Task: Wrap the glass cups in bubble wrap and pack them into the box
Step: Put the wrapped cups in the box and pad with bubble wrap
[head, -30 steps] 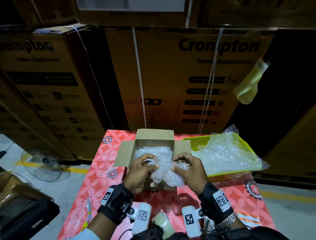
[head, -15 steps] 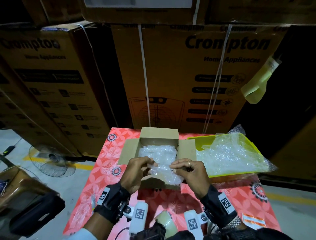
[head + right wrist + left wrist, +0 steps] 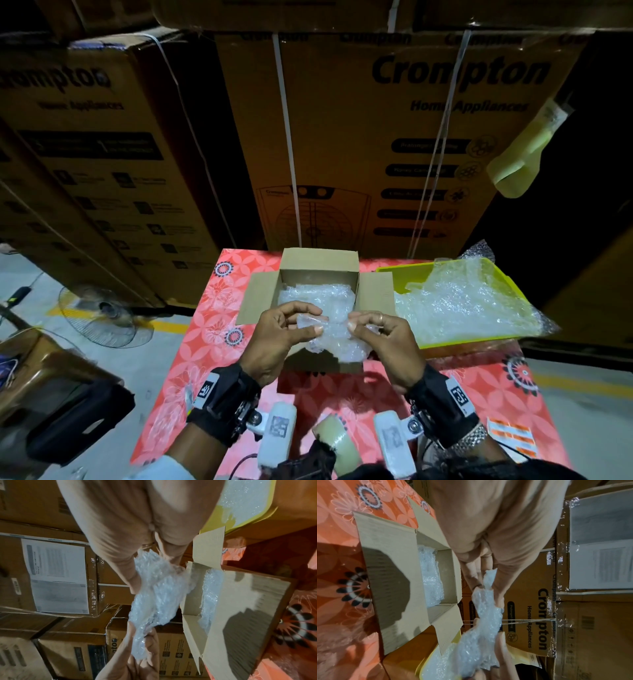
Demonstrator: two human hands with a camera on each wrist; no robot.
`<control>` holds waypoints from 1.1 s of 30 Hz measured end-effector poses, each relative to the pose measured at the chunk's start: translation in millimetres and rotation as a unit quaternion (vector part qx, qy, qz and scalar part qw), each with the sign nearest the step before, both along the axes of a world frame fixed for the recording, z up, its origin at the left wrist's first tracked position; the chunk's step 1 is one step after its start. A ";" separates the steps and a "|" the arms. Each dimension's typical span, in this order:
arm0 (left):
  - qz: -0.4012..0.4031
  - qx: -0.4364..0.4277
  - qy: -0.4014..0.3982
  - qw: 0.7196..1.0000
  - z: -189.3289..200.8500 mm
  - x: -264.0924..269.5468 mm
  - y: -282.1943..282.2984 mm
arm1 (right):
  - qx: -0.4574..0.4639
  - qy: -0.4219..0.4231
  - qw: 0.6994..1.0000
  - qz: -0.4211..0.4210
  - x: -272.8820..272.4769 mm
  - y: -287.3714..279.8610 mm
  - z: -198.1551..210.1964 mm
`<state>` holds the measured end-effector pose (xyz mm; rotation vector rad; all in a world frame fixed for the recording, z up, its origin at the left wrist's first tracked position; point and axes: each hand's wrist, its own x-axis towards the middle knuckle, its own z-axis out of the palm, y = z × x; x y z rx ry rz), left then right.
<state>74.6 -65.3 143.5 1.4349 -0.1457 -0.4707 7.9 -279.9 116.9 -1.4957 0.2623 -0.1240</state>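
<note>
A: Where's the bundle?

B: Held just above the open box (image 3: 320, 270) on the bench (image 3: 212, 329). The left hand (image 3: 274, 339) pinches one end of the bubble wrap bundle (image 3: 337, 342), the right hand (image 3: 383, 339) the other, fingers (image 3: 317, 329) clamped on the plastic.

A: How will it handle?

B: Light, soft outside, likely fragile glass within, though I can't see a cup. The film looks slippery; better to cup it around the middle than hang it by the twisted ends. More wrap already sits in the box.

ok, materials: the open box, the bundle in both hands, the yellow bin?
Open box: plain brown corrugated cardboard, matte; ribbed flap faces show in the wrist views.
Bundle: clear plastic bubble wrap, glossy, with glinting bubbles; what it holds is hidden.
Yellow bin: looks like smooth moulded plastic.
</note>
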 end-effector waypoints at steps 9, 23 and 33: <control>-0.039 0.026 0.057 0.997 -10.8 13.0 14.2 | -0.083 -0.036 0.996 0.006 -6.4 8.7 4.4; -0.007 -0.009 0.070 0.997 -12.0 30.2 38.9 | 0.052 -0.040 0.997 -0.038 0.7 45.6 12.4; -0.032 -0.012 0.049 0.998 -29.7 43.1 75.2 | -0.023 -0.004 0.995 0.093 2.0 75.0 -1.2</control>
